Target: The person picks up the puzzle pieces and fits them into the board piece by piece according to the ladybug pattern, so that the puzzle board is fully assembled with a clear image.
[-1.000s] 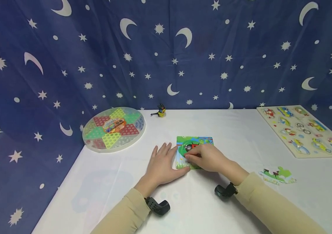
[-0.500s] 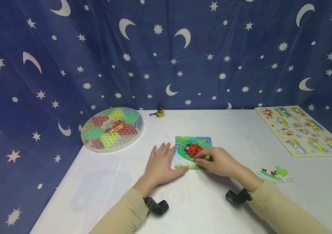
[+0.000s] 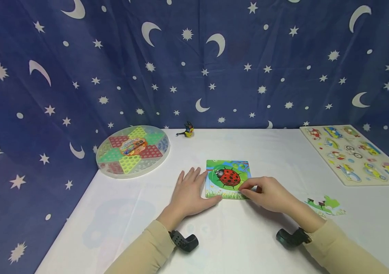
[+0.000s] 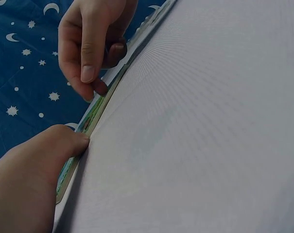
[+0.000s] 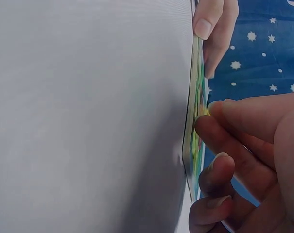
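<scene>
A small square ladybug jigsaw puzzle (image 3: 227, 177) lies on the white table, its picture largely in view. My left hand (image 3: 188, 196) is spread at its left side, fingertips along that edge and thumb at the near edge. My right hand (image 3: 266, 193) has its index finger and thumb right at the puzzle's lower right part and covers that corner. In the right wrist view, the right hand's fingers (image 5: 234, 131) are loosely bent, with the tips at the puzzle's face. Right of that hand lie loose puzzle pieces (image 3: 328, 205), green with flowers, partly hidden by the forearm.
A round Chinese checkers board (image 3: 134, 152) lies at the back left. A small black and yellow toy figure (image 3: 188, 130) stands near the back edge. A wooden picture board (image 3: 355, 154) with vehicle shapes is at the back right. A blue star-and-moon curtain (image 3: 194, 64) hangs behind.
My right hand has slid right and nearer across the puzzle, from the ladybug to the lower right corner, uncovering the ladybug. My left hand has stayed in place.
</scene>
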Tool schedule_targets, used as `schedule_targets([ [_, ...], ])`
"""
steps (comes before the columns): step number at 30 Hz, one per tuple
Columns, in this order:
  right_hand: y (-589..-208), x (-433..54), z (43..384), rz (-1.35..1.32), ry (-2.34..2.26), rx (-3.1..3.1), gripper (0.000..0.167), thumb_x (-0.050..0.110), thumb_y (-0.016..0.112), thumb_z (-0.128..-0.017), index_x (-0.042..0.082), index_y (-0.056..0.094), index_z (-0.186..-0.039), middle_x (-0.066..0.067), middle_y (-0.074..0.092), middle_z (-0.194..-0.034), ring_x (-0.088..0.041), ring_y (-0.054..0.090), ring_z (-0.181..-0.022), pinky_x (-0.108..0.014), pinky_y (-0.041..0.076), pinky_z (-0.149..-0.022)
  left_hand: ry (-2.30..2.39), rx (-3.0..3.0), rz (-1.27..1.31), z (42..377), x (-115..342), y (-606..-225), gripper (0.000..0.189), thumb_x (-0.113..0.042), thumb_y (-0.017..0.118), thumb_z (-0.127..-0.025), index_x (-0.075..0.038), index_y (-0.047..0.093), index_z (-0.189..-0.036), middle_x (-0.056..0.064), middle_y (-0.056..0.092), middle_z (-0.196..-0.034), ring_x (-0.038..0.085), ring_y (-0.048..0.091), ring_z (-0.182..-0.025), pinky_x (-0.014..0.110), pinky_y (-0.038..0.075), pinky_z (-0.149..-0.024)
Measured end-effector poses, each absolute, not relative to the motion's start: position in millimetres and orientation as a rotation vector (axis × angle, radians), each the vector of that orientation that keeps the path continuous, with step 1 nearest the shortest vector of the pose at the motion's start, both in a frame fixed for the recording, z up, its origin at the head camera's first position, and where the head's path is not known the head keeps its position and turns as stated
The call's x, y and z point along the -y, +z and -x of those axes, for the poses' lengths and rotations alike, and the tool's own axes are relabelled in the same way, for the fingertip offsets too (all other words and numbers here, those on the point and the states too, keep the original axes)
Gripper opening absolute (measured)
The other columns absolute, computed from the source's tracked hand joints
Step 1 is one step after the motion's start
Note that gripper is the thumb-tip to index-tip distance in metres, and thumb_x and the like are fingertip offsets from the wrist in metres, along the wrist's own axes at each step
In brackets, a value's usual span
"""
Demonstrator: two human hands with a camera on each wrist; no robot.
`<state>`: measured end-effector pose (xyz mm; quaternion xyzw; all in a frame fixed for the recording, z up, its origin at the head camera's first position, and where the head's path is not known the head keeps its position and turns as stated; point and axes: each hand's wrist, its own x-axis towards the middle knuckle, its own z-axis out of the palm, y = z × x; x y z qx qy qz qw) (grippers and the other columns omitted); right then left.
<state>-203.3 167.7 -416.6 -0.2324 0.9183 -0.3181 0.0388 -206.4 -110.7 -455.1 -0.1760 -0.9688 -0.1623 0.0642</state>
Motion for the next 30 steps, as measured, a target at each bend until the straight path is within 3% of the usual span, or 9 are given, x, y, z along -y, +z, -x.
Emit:
schedule_targets([
  [30,-415,-216,189,0.556,-0.967,-2.904,0.013,0.021,0.074,-0.096,0.023,0.078,-0.108,0.004,0.071,-0.103,-0.013,0.05,-0.053,-0.026,0.04,-0.046,-0.49,2.937,0.528,208,110,-457,0.097,-0.081,0.053,-0.084,-0.017,0.044,-0.157,0.011,0.036,-0.162,0.03,0.025,-0.153,0.054,0.009,-0.124],
])
